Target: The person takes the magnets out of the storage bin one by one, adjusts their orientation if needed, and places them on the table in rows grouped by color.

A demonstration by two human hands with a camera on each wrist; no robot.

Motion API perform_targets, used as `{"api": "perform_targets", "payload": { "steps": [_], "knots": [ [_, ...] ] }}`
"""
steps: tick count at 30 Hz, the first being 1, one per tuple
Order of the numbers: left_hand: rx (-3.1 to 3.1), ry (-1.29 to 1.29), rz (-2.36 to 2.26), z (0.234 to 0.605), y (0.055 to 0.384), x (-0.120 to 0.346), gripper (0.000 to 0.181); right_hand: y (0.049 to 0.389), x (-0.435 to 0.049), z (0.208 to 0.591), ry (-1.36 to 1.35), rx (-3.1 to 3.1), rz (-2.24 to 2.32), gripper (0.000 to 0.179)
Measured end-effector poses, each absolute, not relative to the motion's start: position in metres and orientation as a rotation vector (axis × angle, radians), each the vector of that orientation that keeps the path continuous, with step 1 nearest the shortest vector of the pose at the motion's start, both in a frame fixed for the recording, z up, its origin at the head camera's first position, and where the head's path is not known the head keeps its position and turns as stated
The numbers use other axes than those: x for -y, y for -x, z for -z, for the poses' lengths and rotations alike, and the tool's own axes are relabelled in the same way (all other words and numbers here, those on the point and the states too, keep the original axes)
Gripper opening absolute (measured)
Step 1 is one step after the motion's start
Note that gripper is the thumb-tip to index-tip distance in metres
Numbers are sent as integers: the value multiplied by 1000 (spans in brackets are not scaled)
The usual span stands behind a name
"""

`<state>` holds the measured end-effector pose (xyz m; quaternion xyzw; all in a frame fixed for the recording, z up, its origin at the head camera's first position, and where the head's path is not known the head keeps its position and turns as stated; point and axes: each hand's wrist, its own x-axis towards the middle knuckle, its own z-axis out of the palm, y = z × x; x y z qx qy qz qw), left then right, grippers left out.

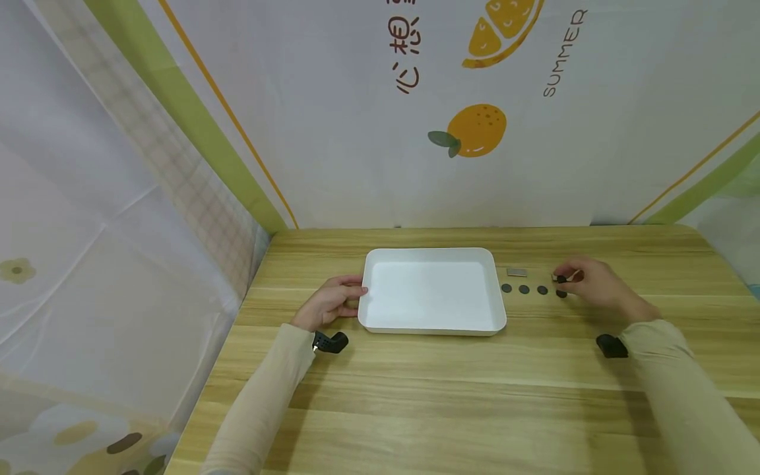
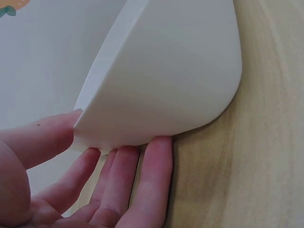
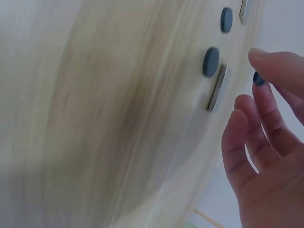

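My left hand (image 1: 329, 302) grips the left end of a white rectangular tray (image 1: 432, 331), which holds nothing. In the left wrist view the thumb (image 2: 52, 135) lies at the tray's rim while the fingers (image 2: 156, 161) press its outer wall. Over to the right, my right hand (image 1: 596, 284) pinches a small dark round disc (image 3: 258, 79) between thumb and finger, raised off the table. Below that hand, several similar dark discs (image 1: 524, 289) lie in a row. A flat silver bar (image 1: 516, 272) lies behind them, and another silver bar (image 3: 218, 88) sits close by the right hand.
The wood-grain table (image 1: 427, 396) extends in front of the tray. A white printed curtain (image 1: 356, 132) hangs behind its far edge, and more cloth (image 1: 107, 264) hangs at the left. Black wrist devices (image 1: 611, 346) are worn at both wrists.
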<state>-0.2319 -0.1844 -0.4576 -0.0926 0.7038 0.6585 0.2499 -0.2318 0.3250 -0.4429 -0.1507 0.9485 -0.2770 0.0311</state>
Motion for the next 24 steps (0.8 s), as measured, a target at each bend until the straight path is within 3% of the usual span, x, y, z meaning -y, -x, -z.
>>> {"api": "perform_targets", "payload": {
  "steps": [24],
  "knots": [
    [-1906,248,-1792,457,232,184,54,221,-354,450,355,-2866,774,26]
  ]
}}
